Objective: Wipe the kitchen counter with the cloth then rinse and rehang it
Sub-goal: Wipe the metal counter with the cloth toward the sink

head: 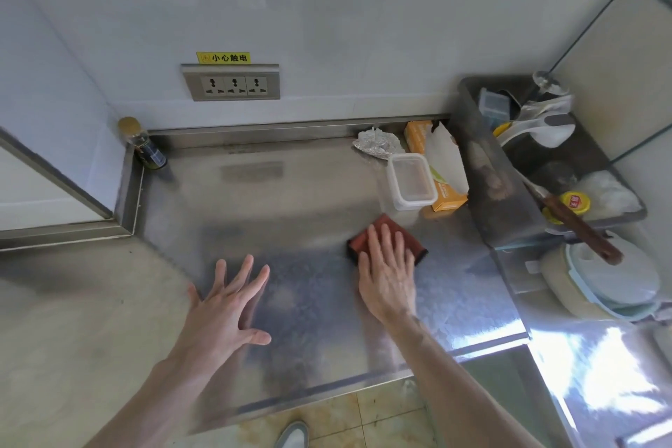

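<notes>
Leaning in on the left forearm (145,393), closest of all, and holding the left hand (227,305) flat at the counter (291,200), touching or hovering unclear, fingers (243,273) spreading wide and holding nothing. Further right, bearing down with the right hand (387,273), fingers (387,240) lying straight and close together on top of the cloth (385,227), pinning it rather than gripping it. Probably wiping mid-stroke, with rinsing and rehanging not yet begun.

Risking a knock by pushing on toward the tub (411,180) and the box (445,202), both just beyond the right fingertips, and so shoving either back or tipping the light tub. Risking, too, losing the cloth by pressing with flat fingers only and letting it bunch or slide out sideways on the slick steel. Possibly smearing dirt around rather than lifting it by going on without rinsing.

Keeping the cloth under the right fingers and palm, showing a red corner beyond the fingertips and a dark edge right of the little finger, well apart from the left fingers.
</notes>
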`<state>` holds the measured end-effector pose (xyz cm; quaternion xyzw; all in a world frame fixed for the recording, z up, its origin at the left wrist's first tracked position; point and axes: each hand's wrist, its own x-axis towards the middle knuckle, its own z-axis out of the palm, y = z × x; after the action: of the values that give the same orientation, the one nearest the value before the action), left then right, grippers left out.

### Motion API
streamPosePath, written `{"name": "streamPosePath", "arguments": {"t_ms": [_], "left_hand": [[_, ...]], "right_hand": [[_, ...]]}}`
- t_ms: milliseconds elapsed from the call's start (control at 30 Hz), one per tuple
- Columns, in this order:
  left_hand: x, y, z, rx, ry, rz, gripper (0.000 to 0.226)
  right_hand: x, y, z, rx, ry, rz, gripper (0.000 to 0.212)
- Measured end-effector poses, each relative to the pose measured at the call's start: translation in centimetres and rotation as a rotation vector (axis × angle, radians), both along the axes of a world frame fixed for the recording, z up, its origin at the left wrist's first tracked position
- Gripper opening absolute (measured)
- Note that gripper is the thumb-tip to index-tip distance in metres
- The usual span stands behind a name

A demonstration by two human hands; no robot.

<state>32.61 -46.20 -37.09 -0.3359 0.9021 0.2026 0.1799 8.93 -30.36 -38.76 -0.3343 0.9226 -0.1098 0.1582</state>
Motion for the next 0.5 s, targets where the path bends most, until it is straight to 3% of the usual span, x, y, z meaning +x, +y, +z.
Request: {"name": "streamPosePath", "arguments": {"t_ms": [100, 233, 367, 500], "left_hand": [[0.0, 0.0, 0.1, 0.009, 0.006, 0.005, 0.118], [0.2, -0.2, 0.0, 0.032, 0.02, 0.02, 0.118], [0.2, -0.1, -0.2, 0.035, 0.025, 0.024, 0.117], [0.0, 0.0, 0.0, 0.028, 0.023, 0.024, 0.117]], "right_hand": [[4.8, -0.9, -0.5, -0.088, 0.056, 0.229, 0.058], [7.6, 6.3, 0.1, -0.06, 0.066, 0.476, 0.055], [2.5, 13.4, 0.3, 0.009, 0.064, 0.243, 0.056], [-2.1, 11.0, -0.2, 0.042, 0.053, -0.032, 0.071]]}}
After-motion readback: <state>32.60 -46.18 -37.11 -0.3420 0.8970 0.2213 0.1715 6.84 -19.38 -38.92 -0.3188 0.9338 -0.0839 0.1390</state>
